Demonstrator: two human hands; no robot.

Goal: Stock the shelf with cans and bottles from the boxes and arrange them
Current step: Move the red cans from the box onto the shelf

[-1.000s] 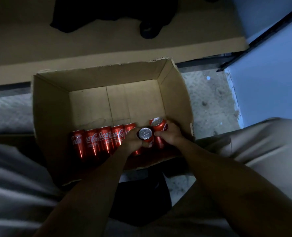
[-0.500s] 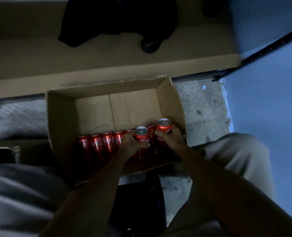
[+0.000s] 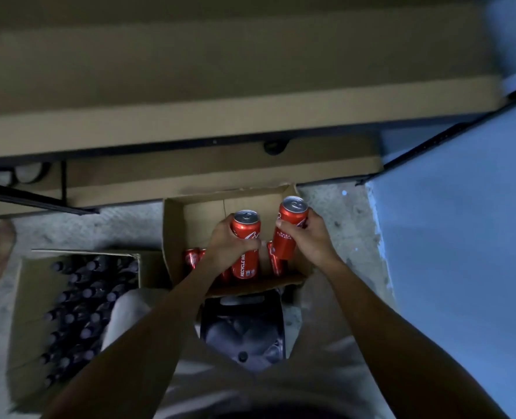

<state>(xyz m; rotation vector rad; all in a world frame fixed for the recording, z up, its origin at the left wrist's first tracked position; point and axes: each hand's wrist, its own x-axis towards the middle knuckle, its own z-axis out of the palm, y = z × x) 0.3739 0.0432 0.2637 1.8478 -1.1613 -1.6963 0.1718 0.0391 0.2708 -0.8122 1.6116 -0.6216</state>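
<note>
My left hand grips a red cola can and holds it upright above the open cardboard box. My right hand grips a second red can, tilted slightly left, over the box's right side. More red cans stand along the box's near wall, mostly hidden by my hands and forearms. The brown shelf boards stretch across the top of the view, with a lower board just behind the box.
A second cardboard box full of dark bottles sits on the floor at the left. A blue wall bounds the right side. Grey concrete floor shows around the boxes. My knees and a dark shoe are below.
Both hands have lifted their cans up out of the box. The view has risen and pulled back, bringing the bottle box and upper shelf board into sight.
</note>
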